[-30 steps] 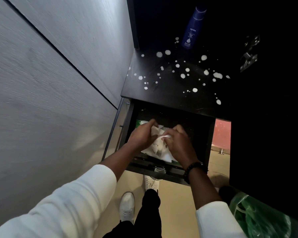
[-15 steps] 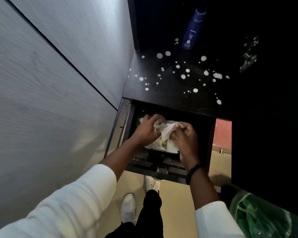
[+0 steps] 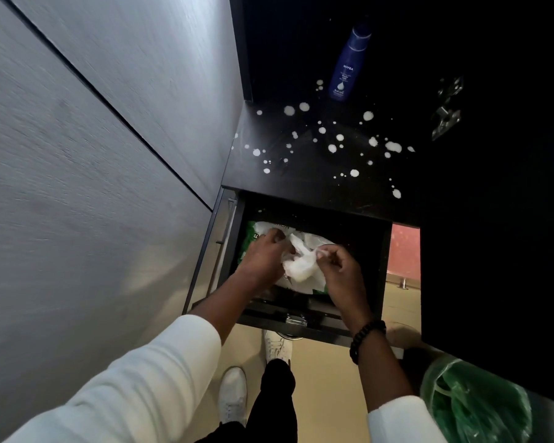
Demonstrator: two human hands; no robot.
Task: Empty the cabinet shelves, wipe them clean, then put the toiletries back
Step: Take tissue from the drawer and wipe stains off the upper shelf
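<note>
Both hands reach into the open drawer [image 3: 385, 266]: the left hand [image 3: 264, 259] grips a crumpled white wipe [image 3: 301, 266] and the right hand [image 3: 341, 266] pinches its corner. A blue lotion bottle [image 3: 349, 63] stands on the splattered dark shelf [image 3: 301, 180] above.

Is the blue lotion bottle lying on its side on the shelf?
No, the blue lotion bottle stands upright on the spattered shelf.

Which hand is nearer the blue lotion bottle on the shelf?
Left, marginally. The left hand and right hand are both down in the drawer, well below the blue lotion bottle.
</note>
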